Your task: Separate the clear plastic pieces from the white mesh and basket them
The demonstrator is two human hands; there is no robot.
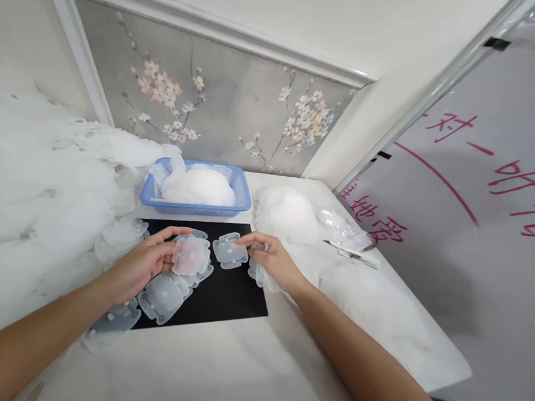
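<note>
My left hand (pixel 146 265) is closed on a translucent plastic piece (pixel 191 256), held above other such pieces on the black mat (pixel 224 298). My right hand (pixel 275 259) pinches the right edge of another translucent piece (pixel 230 251), over the mat's upper right part. Below my left hand, overlapping pieces (pixel 162 297) lie on the mat's left side. More pieces (pixel 261 274) are partly hidden under my right hand.
A blue basket (pixel 196 208) holding white, cloudy material stands behind the mat. A large white heap (pixel 33 202) fills the left side. Clear bags (pixel 345 233) and another whitish pile (pixel 287 214) lie to the right on the white table (pixel 219 368). A whiteboard (pixel 485 289) stands beyond.
</note>
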